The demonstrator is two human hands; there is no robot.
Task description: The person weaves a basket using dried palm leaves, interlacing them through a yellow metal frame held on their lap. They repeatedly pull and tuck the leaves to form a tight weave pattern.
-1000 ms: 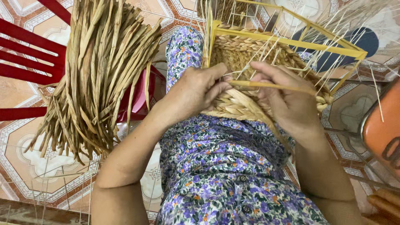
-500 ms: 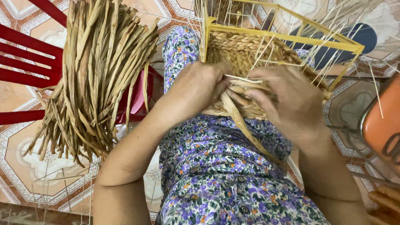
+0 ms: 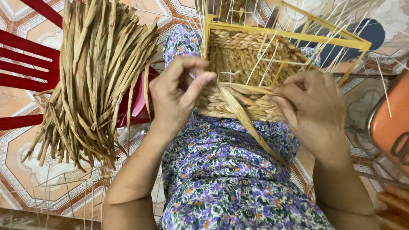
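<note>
A half-woven basket [image 3: 247, 64] rests on the person's lap, against a flowered dress [image 3: 230, 170]. Its wall is thick braided straw, coarse and ropy, built on a square yellow wire frame [image 3: 298, 34] with thin pale spokes sticking up and outward. The left hand [image 3: 179, 96] is at the basket's near left corner, thumb and forefinger pinched together on a fine spoke. The right hand [image 3: 313, 110] is at the near right edge, fingers curled and clamped on a flat dry straw strand [image 3: 245, 117], which runs along the rim and trails down over the dress. The hands are apart, with the basket's near wall between them. Left of the lap, a thick bundle [image 3: 91, 76] of long, flat, tan straw strips hangs over a red plastic chair [image 3: 25, 55]. Below lies a patterned tile floor [image 3: 25, 170]. An orange rounded object [image 3: 390, 119] sits at the right edge.
</note>
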